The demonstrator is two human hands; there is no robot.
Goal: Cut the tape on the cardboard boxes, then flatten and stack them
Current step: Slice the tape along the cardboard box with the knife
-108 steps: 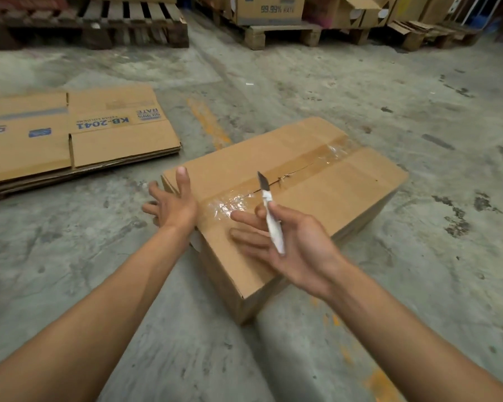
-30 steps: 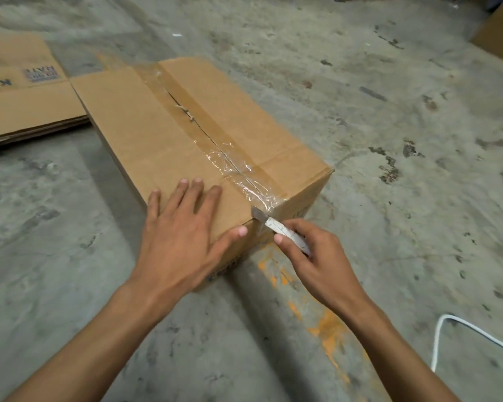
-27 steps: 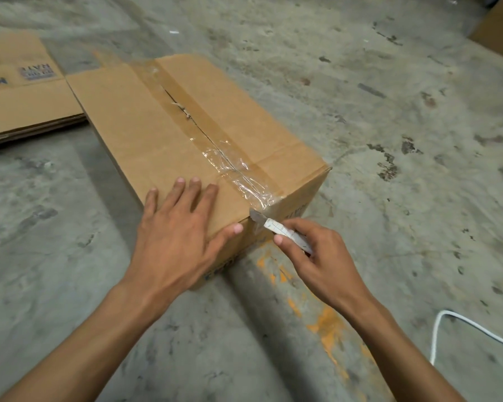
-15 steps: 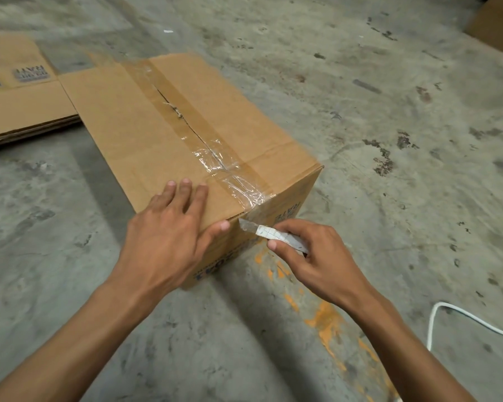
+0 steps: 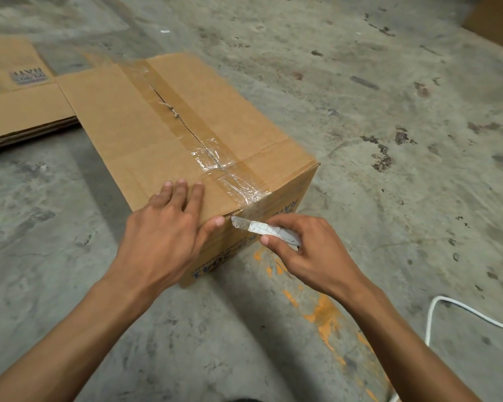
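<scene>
Bracing the box (image 5: 145,134) on the floor, left hand (image 5: 169,233) lies flat on its near top edge, fingers spread, gripping nothing. Right hand (image 5: 311,250) pinches the knife (image 5: 262,229), tip at the near face just below the tape (image 5: 204,149), which runs far-left.

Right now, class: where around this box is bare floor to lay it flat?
Bare concrete lies right of the cardboard box, and more between both forearms. Crowded: flattened cardboard at the far left, a white cord near right.
</scene>
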